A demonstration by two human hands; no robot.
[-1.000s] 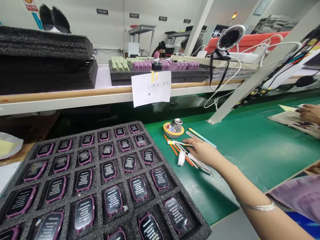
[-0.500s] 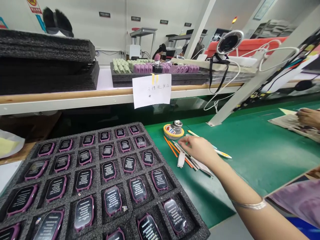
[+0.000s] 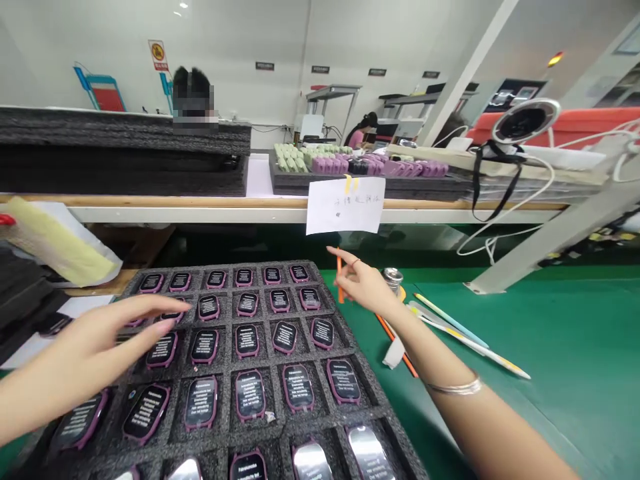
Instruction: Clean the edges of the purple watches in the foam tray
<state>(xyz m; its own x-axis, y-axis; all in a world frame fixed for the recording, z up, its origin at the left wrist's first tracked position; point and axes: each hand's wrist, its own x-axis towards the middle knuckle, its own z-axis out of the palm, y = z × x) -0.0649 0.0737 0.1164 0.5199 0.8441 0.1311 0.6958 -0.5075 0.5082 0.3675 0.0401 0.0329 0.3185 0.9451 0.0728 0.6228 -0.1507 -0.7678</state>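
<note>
both hands are out over the bench here. the left hand (image 3: 95,340) comes in from the left edge with its fingers loosely spread, holding nothing, and the fingertips hover over the upper rows of a black foam tray (image 3: 265,265). from this angle i can't see them actually touching anything. the tray fills the lower middle of the frame and is packed with purple-framed smartwatches (image 3: 249,395), one per cell, each with printed film on its screen.

the right hand (image 3: 363,285) is just past the tray's top right corner, above a green mat (image 3: 550,347), with its fingers stretched out. an orange stick (image 3: 340,267) shows right by those fingers, but honestly i can't tell if it's pinched or just sitting behind the hand.

just right of that hand is a small metal jar (image 3: 393,277). lower down, a white wipe (image 3: 393,352) lies on the mat, and two long thin sticks (image 3: 470,343) sit off to the right. a paper note (image 3: 345,205) hangs from the shelf edge at upper middle, and up on the shelf sits a tray of green and purple pieces (image 3: 360,167). further back, toward the upper right of the middle, another person (image 3: 367,127) sits at a bench.
</note>
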